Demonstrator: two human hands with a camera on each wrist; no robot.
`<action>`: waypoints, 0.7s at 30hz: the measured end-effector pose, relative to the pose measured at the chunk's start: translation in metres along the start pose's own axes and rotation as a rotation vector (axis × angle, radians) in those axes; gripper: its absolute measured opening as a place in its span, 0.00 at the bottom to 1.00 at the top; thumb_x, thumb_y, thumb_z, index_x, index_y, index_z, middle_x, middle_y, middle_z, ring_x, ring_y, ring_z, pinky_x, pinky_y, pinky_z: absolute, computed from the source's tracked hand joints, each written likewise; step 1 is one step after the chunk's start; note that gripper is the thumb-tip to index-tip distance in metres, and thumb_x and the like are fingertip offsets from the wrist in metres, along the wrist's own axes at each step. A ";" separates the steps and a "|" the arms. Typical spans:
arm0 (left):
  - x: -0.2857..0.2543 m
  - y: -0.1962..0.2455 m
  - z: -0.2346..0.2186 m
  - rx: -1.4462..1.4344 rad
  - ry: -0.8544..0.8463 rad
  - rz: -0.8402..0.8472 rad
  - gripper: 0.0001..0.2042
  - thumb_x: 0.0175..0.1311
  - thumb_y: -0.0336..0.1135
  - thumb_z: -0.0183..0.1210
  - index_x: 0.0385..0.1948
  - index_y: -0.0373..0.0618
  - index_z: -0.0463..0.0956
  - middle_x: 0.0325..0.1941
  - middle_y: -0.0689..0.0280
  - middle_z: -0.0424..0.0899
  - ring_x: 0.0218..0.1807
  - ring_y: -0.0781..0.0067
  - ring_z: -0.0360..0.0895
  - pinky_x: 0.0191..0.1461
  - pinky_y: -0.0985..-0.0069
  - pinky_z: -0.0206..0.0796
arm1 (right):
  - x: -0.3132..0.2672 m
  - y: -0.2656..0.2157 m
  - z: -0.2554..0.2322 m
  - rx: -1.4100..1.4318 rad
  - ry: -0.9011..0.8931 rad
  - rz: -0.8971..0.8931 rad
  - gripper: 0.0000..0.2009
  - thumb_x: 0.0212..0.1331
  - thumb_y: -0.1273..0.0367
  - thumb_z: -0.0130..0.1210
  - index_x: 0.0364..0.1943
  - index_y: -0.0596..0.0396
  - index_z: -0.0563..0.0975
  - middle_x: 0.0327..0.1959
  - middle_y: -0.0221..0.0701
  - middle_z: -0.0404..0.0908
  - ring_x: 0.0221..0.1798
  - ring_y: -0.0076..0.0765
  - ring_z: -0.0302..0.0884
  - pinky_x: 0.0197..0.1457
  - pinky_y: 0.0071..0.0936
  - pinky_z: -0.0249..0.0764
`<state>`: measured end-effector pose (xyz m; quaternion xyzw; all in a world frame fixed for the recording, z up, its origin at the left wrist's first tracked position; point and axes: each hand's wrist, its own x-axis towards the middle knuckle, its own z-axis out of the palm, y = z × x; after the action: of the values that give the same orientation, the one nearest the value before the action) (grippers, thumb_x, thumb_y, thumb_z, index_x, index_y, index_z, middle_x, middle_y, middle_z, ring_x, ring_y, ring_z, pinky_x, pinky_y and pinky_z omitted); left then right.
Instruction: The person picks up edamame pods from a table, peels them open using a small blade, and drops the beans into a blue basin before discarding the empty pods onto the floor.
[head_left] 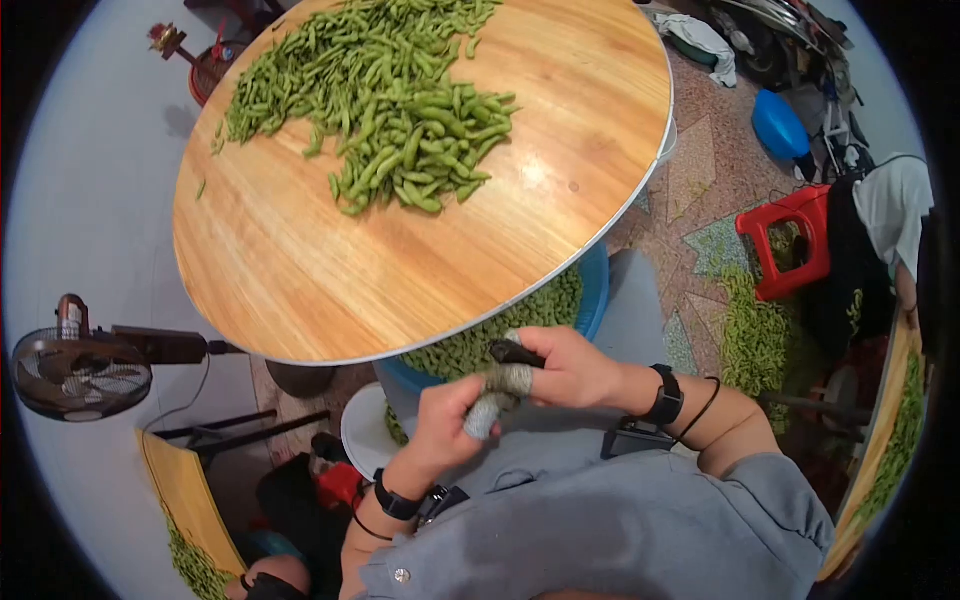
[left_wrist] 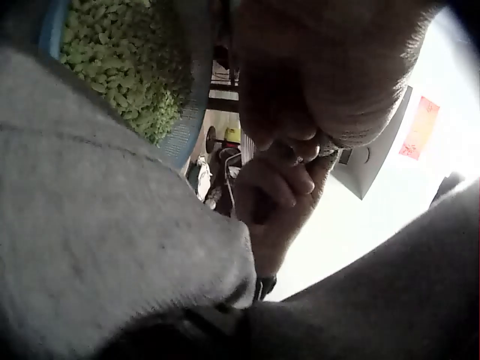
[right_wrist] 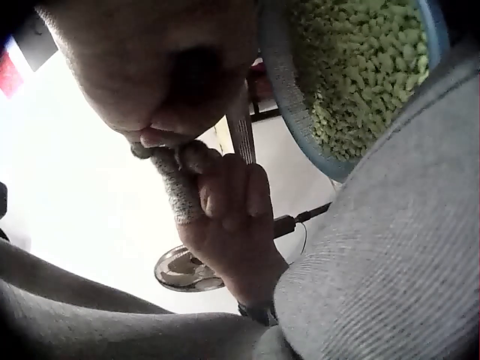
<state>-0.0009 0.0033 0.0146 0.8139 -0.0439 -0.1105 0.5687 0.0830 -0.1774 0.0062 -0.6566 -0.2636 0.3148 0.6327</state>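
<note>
Both hands meet over the lap in the head view, fingertips together. My left hand (head_left: 437, 425) is curled, with a grey wrap (head_left: 482, 416) round its thumb. My right hand (head_left: 578, 370) is bent toward it, with a pale grey wrap (head_left: 514, 380) and a dark piece (head_left: 517, 353) at its fingers. Curled fingers of the left hand (right_wrist: 229, 217) also show in the right wrist view; I cannot tell what is between the fingertips. Just beyond the hands, a blue basin (head_left: 600, 285) of shelled green beans (head_left: 548, 308) stands partly under the round table.
The round wooden table (head_left: 560, 150) bears a heap of green pods (head_left: 400, 120). A white bucket (head_left: 358, 425) stands by the left forearm, a fan (head_left: 85, 365) at far left. Pods (head_left: 755, 345) litter the floor at right, near a red stool (head_left: 815, 235). Another person sits at lower left.
</note>
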 end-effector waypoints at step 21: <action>-0.128 -0.109 -0.054 0.914 0.412 -0.336 0.14 0.51 0.32 0.63 0.37 0.36 0.73 0.22 0.57 0.77 0.25 0.54 0.78 0.30 0.63 0.69 | 0.074 -0.027 -0.043 -0.846 0.276 -0.244 0.08 0.48 0.68 0.57 0.31 0.54 0.73 0.28 0.40 0.76 0.32 0.52 0.75 0.35 0.41 0.71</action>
<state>-0.1188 0.1155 -0.0528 0.9795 0.1561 -0.0074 0.1270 0.1660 -0.1490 0.0273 -0.8571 -0.3575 0.0125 0.3708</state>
